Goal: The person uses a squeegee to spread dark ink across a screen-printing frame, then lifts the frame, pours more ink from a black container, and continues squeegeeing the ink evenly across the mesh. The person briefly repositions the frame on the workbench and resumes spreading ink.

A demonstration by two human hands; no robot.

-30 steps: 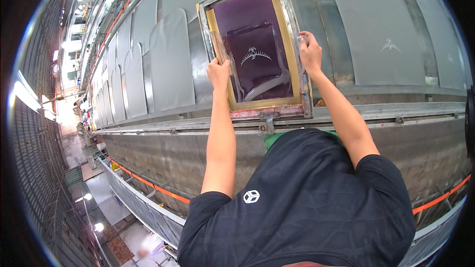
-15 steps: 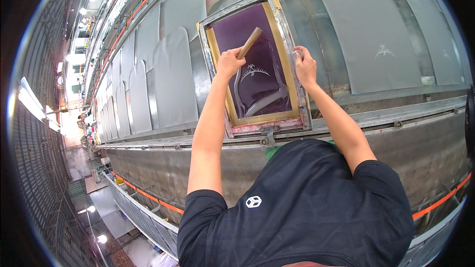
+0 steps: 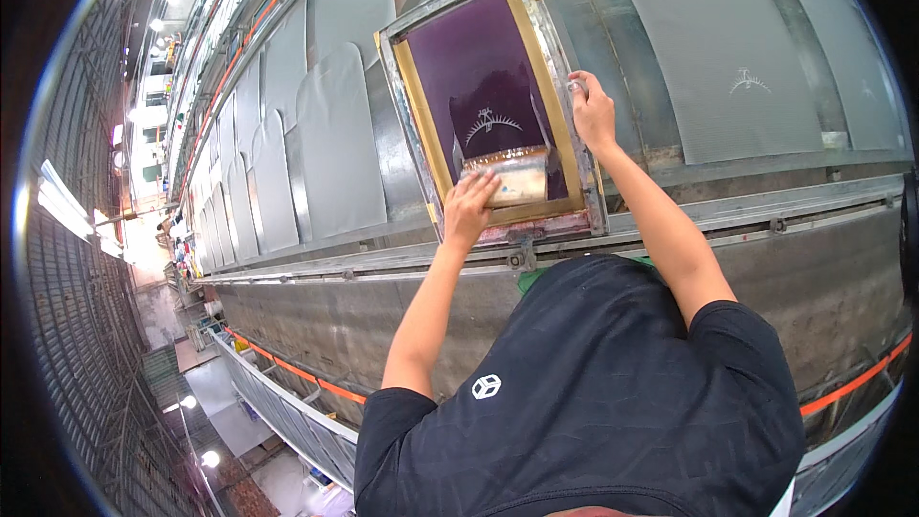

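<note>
A screen-printing frame (image 3: 458,4) with a purple mesh (image 3: 469,53) and tan tape along its inner edges lies on the long table. My left hand (image 3: 468,209) grips a wide squeegee (image 3: 523,183) at its left end, fingers laid over its face; the thumb is hidden. The squeegee lies across the lower part of the mesh, just below a pale arched design (image 3: 492,123). At the frame's right side, my right hand (image 3: 594,117) is closed round the edge, holding what looks like a small metal knob or grip there.
Grey sheets with rounded ends (image 3: 337,144) line the table to the left. On the right, a grey sheet (image 3: 732,57) bears a white arched print (image 3: 750,82). A metal rail (image 3: 713,220) with brackets runs along the table's near edge, close to my body.
My left hand has come down toward me with the squeegee, which has turned from upright and slanted to lying across the mesh near its lower end. My right hand stays on the frame's edge.
</note>
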